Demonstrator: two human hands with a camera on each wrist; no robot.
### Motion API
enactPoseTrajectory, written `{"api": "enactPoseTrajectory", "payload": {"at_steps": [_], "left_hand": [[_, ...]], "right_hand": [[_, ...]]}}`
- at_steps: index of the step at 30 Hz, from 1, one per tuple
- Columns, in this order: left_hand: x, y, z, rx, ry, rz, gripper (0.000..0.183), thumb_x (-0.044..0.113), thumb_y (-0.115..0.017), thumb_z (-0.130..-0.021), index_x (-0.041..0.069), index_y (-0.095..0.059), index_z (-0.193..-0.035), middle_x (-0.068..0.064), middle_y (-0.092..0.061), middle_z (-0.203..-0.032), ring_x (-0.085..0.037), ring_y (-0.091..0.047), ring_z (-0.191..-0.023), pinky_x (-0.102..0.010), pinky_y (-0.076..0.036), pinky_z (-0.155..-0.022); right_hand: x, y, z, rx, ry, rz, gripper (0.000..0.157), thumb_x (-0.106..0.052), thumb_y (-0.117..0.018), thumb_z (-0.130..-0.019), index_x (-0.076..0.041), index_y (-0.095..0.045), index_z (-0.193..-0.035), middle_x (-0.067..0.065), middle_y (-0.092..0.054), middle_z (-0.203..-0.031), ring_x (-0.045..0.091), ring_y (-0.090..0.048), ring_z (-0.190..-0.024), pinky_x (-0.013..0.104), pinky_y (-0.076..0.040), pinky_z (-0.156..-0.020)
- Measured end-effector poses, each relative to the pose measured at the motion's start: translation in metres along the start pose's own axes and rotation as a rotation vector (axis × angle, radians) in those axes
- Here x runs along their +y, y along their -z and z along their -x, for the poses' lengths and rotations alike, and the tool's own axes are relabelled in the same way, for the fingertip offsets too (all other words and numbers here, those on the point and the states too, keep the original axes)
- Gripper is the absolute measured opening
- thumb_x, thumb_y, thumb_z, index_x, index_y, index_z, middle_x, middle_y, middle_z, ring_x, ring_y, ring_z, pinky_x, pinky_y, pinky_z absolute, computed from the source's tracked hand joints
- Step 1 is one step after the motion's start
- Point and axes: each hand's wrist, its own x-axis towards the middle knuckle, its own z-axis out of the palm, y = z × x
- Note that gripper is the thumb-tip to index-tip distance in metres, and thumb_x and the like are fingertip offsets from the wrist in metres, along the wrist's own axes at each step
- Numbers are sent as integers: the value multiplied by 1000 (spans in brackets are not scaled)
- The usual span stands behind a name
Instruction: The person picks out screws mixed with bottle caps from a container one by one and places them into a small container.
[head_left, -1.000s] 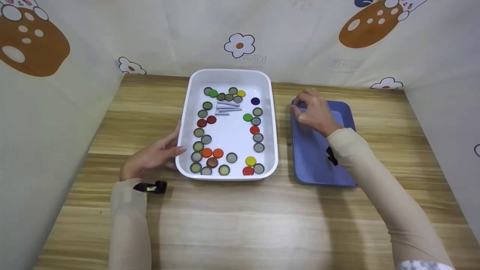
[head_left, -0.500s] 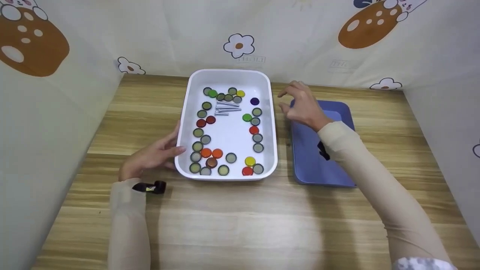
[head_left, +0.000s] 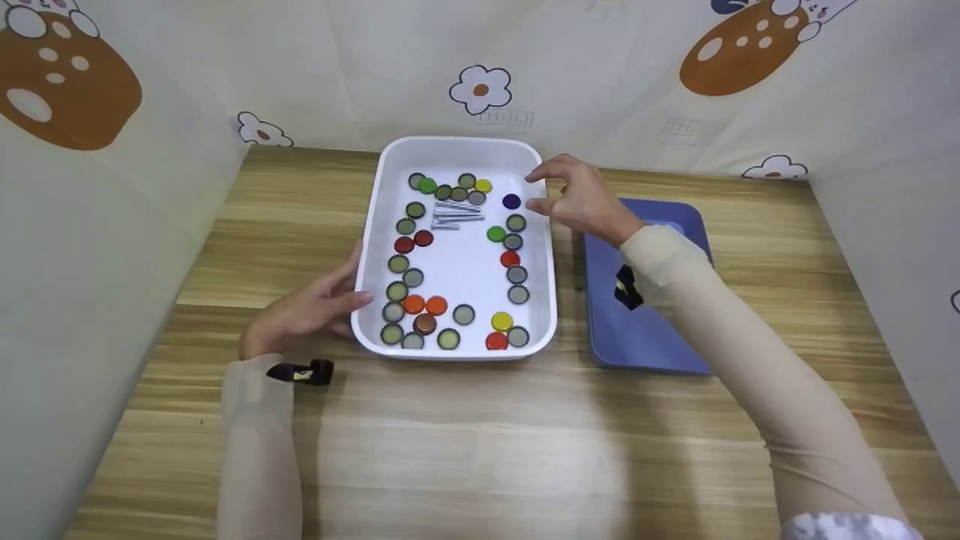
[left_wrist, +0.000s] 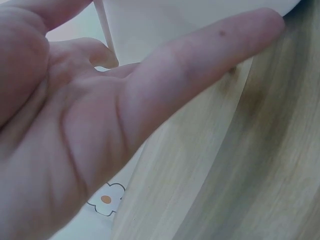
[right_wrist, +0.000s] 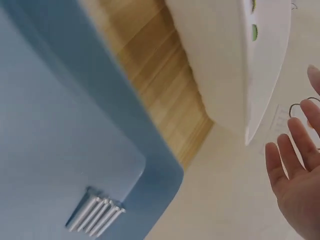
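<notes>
My left hand [head_left: 311, 311] touches the left side of a white bin [head_left: 547, 300], its thumb out straight in the left wrist view. Bottle caps in several colours lie in the bin, mostly along the sides. Several silver bolts [head_left: 457, 217] lie among them toward the back. My right hand [head_left: 581, 199] reaches over the bin's right rim, thumb and forefinger spread with nothing between them. Close to those fingertips lies a dark purple bottle cap [head_left: 511, 201]. In the right wrist view, several silver bolts [right_wrist: 95, 215] lie side by side in a corner of the blue tray [right_wrist: 165, 172].
The blue tray stands right of the bin, partly under my right forearm, with a strip of wooden table [head_left: 570, 300] between them. A patterned cloth [head_left: 600, 97] rises behind the table and along both sides.
My right hand has moved left from the blue tray's far left corner to the white bin's right rim, and its thumb and forefinger have spread apart. My left hand stays put.
</notes>
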Motion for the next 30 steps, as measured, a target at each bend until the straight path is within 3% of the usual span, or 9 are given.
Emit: {"api": "enactPoseTrajectory", "payload": {"at_steps": [13,21,30], "left_hand": [[-1,-3,-3,-7,19,19,83,22,-54,-104,46,6,-157,-19,-12,-168,-47,-57,-127,-49,-62,-89],[0,-2,-1,18,24,19,84,24,-57,-103,47,3,-157,-17,-17,-167,-44,-58,-126,-49,-62,-89],[1,-1,0,7,24,17,88,25,-59,-102,45,6,-157,-22,-18,-166,-46,-58,-126,-50,-61,-90]], "right_hand": [[-25,-9,-16,-60,-167,-28,41,-25,-72,-93,-10,-66,-130,10,-53,-142,27,-49,-131,39,-52,-109],[-36,-14,-23,-84,-276,-81,41,-27,-64,-99,-7,-60,-135,11,-59,-133,23,-60,-116,33,-55,-102],[-48,-34,-31,-60,-287,-191,42,-28,-67,-97,-5,-60,-132,10,-61,-130,23,-62,-113,33,-56,-99]]}}
